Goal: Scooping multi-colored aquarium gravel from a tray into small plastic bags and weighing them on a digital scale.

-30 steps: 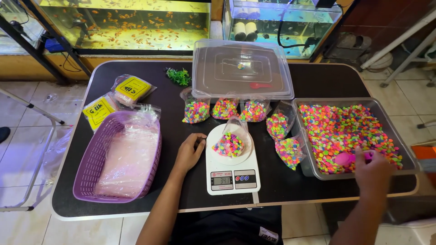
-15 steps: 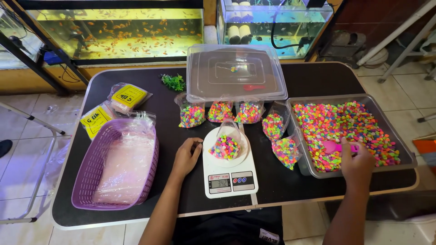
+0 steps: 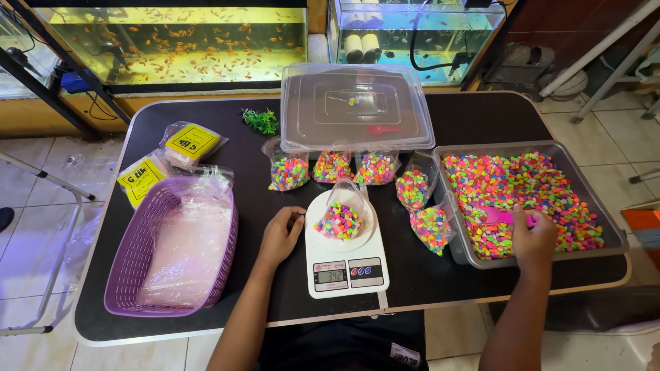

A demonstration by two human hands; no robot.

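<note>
Fish tanks line the wall behind a black worktop [image 3: 474, 117]. At three o'clock, the right hand [image 3: 533, 237] closes around a pink scoop [image 3: 500, 216] in a grey tray [image 3: 615, 237] of neon gravel. At centre, the left hand [image 3: 280, 233] rests loosely curled, holding nothing, beside a white scale [image 3: 344, 264] bearing an open gravel bag [image 3: 342, 213].

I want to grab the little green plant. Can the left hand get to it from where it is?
Probably yes. The left hand rests beside the scale, and bare dark table lies between it and the green plant. Only the gravel bag stands near that path.
</note>
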